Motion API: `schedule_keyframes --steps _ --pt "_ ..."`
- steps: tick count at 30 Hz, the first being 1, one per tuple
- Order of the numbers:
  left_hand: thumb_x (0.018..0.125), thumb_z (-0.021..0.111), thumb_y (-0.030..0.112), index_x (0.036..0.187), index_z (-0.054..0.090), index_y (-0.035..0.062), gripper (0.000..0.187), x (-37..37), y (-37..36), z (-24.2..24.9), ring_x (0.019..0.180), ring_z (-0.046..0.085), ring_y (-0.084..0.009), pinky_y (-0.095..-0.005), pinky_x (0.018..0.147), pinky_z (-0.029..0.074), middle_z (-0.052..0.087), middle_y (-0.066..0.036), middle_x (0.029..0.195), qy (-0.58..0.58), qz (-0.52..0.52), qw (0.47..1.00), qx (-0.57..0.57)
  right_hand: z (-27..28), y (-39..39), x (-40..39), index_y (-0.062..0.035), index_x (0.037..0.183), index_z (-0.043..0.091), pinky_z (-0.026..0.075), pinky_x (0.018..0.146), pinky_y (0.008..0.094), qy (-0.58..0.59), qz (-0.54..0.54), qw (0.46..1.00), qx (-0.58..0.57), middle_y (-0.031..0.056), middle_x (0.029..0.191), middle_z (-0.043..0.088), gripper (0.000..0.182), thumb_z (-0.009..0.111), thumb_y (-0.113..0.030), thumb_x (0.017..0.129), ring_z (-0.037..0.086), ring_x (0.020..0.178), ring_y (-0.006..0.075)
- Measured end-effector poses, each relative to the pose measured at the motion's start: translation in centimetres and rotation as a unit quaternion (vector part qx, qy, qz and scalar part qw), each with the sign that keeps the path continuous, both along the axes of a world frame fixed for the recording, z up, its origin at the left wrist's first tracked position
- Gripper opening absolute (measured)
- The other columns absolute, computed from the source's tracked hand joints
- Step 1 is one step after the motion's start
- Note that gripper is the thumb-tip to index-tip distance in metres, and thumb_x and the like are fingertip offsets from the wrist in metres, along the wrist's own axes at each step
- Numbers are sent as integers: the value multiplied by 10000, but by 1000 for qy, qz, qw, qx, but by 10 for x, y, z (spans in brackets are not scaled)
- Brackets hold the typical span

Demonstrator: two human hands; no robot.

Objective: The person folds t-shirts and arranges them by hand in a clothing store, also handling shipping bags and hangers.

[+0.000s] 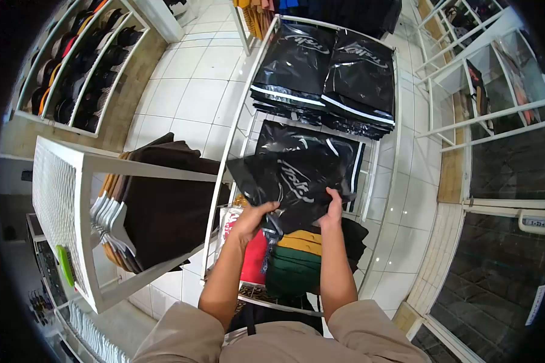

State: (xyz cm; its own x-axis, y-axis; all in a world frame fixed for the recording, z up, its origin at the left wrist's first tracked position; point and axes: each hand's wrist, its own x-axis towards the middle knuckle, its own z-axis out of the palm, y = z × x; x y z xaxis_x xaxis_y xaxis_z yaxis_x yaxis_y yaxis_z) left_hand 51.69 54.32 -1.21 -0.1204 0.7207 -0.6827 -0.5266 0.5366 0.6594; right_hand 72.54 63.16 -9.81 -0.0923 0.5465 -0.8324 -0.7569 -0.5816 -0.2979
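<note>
Between my two hands is a black garment in a clear plastic bag (297, 184), with white script lettering showing through. My left hand (252, 222) grips its near left edge, thumb on top. At the near right edge, my right hand (332, 210) pinches the plastic, thumb up. The bag is held tilted above the rack, its far side over another bagged black garment (303, 138) with white stripes. Beyond that lie two stacks of bagged black garments, a left stack (293, 60) and a right stack (360, 78). My fingers under the bag are hidden.
A white metal rack (221, 199) frames the stacks. Below my hands lie folded green (293, 269), yellow (300, 242) and red (254, 257) clothes. Dark clothes (163, 206) hang at left on a white stand (88, 181). Caps fill a wall shelf (82, 66); glass doors (496, 272) stand at right.
</note>
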Motion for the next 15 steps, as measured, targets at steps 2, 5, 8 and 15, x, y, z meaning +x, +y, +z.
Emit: schedule_keyframes --steps 2,5,8,15 --pt "830 812 174 1354 520 -21 632 -7 -40 -15 1049 653 -210 -347 943 517 681 -108 1167 16 1 1000 -4 14 -3 2 -25 1064 652 563 904 427 4 11 998 56 118 1054 707 260 626 -159 843 691 947 297" --pt "853 825 259 1389 512 19 665 -7 -95 17 996 670 -163 -309 817 548 689 -86 1119 60 -12 990 -127 52 -20 -6 -10 1048 653 570 883 418 -10 43 990 136 115 1014 712 249 591 -149 851 699 920 276" --pt "893 794 270 1387 522 23 616 -16 -162 5 962 683 -174 -303 782 555 689 -87 1117 0 -27 997 -70 92 -49 -13 4 1025 659 574 863 400 24 102 973 208 105 945 721 234 569 -127 853 705 880 252" --pt "973 699 196 1415 509 12 515 -54 -267 86 1076 629 -141 -301 948 501 667 -79 1150 170 21 975 143 278 -181 -72 24 1057 687 502 906 321 -81 271 884 371 26 972 697 282 623 -31 788 647 970 154"
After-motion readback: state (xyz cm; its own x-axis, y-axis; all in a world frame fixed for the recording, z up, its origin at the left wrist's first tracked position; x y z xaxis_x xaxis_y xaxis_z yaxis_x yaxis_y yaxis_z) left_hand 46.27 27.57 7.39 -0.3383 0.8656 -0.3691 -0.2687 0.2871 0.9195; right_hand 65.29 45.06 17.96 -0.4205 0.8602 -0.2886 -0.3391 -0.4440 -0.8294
